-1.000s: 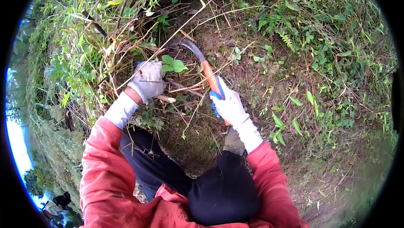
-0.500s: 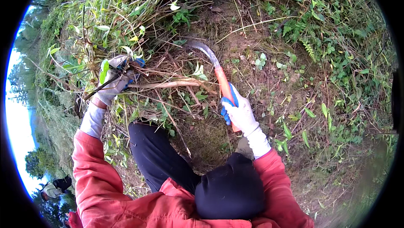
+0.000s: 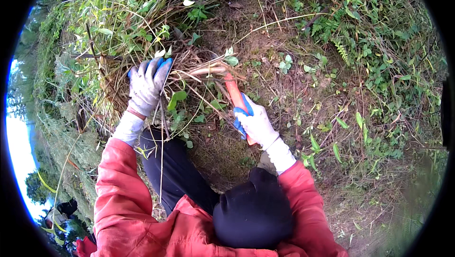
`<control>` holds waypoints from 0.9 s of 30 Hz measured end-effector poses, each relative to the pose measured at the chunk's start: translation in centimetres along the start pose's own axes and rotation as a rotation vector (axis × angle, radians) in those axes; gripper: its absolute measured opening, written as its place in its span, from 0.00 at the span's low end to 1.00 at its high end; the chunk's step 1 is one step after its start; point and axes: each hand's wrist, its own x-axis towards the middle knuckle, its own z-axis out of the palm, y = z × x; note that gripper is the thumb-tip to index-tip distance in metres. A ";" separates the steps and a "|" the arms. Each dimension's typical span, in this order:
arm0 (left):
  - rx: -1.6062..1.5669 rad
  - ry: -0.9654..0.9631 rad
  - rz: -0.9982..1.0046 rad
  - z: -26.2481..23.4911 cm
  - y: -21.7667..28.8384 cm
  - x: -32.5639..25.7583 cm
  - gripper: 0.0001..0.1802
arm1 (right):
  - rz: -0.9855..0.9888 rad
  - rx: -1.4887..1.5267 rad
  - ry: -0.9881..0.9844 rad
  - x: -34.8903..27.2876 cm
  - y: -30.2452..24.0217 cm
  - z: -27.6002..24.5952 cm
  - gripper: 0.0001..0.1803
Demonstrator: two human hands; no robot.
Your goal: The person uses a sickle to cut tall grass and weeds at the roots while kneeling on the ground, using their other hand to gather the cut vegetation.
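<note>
My left hand (image 3: 148, 86), in a whitish glove with blue on the fingers, is back-up with its fingers curled over a bundle of dry plant stems (image 3: 187, 74). A thick pale stem (image 3: 208, 70) sticks out of the bundle to the right. In my right hand (image 3: 256, 123), gloved alike, is a sickle (image 3: 234, 91), gripped by its orange handle. The handle points up and slightly left, its far end touching or just beside the pale stem. The sickle's blade is hidden among the stems.
Tall grass and leafy vines (image 3: 123, 15) grow at the far left. Bare brown soil (image 3: 265, 43) with small weeds lies ahead. A fern (image 3: 324, 32) and dense low plants stand at the right. My dark-trousered knee (image 3: 175, 171) is near the left hand. Another person (image 3: 61, 214) is at the lower left.
My left hand has turned back-up and moved right with stems. The sickle's handle has shifted slightly left, and its curved blade, visible before, is now covered by stems.
</note>
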 end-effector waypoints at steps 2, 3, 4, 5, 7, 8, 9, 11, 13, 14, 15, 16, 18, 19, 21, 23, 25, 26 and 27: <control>-0.123 -0.044 0.037 -0.6 -0.1 -0.1 0.29 | 0.094 0.124 0.044 -2.8 -0.8 0.3 0.26; -0.124 -0.040 0.063 -0.4 -1.3 -0.2 0.29 | 0.096 0.117 0.058 -2.5 -1.4 0.8 0.25; -0.178 -0.030 0.055 -0.3 -1.9 -0.8 0.29 | 0.136 0.129 0.058 -2.6 -1.9 0.5 0.24; -0.209 -0.019 0.037 -0.1 -1.6 -1.5 0.30 | 0.127 0.012 0.042 -2.9 -2.5 -0.2 0.24; -0.287 -0.021 0.016 1.0 -2.6 -1.3 0.30 | 0.169 0.025 0.014 -1.3 -2.8 -1.4 0.23; -0.361 -0.045 -0.001 0.9 -2.8 -0.6 0.29 | 0.163 0.019 0.027 -1.0 -3.7 -1.2 0.20; -0.453 -0.090 -0.023 1.2 -3.0 0.4 0.25 | 0.189 0.000 -0.019 -0.1 -4.5 -0.9 0.18; -0.557 -0.092 -0.064 2.6 -3.0 2.1 0.26 | -0.244 -0.408 -0.033 4.9 -1.1 -0.6 0.15; -0.510 -0.134 -0.041 1.8 -3.1 1.9 0.28 | -0.156 -0.310 0.016 4.8 -0.8 0.2 0.13; -0.515 -0.152 -0.043 0.7 -2.9 1.4 0.29 | -0.026 -0.144 -0.024 3.9 -1.5 1.4 0.13; -0.516 -0.150 -0.035 0.1 -3.1 1.4 0.29 | 0.093 -0.046 -0.027 2.8 -2.7 2.4 0.14; -0.487 -0.171 -0.056 -0.2 -2.5 -0.1 0.31 | 0.042 -0.106 0.013 1.4 -1.2 2.8 0.14; -0.485 -0.162 -0.120 0.8 -3.8 -2.6 0.33 | 0.162 0.076 0.051 0.2 -2.1 3.5 0.16; -0.469 -0.151 -0.146 1.4 -4.6 -3.5 0.34 | 0.169 0.064 0.019 0.3 -2.3 3.0 0.18; -0.517 -0.158 -0.132 3.4 -5.0 -3.6 0.32 | 0.062 -0.044 0.030 0.5 -2.2 1.4 0.21; -0.756 -0.169 -0.247 8.4 -6.1 -4.0 0.28 | 0.159 -0.048 -0.007 1.2 -3.2 1.1 0.23; -0.864 -0.262 -0.388 8.8 -3.7 -1.9 0.24 | 0.176 0.047 0.015 1.2 -4.4 2.8 0.19; -0.940 -0.288 -0.451 9.3 -1.9 0.0 0.22 | 0.133 -0.035 0.016 2.5 -3.4 2.5 0.16; -0.948 -0.302 -0.513 9.8 -0.8 1.5 0.22 | 0.084 -0.108 0.007 3.5 -2.0 2.2 0.14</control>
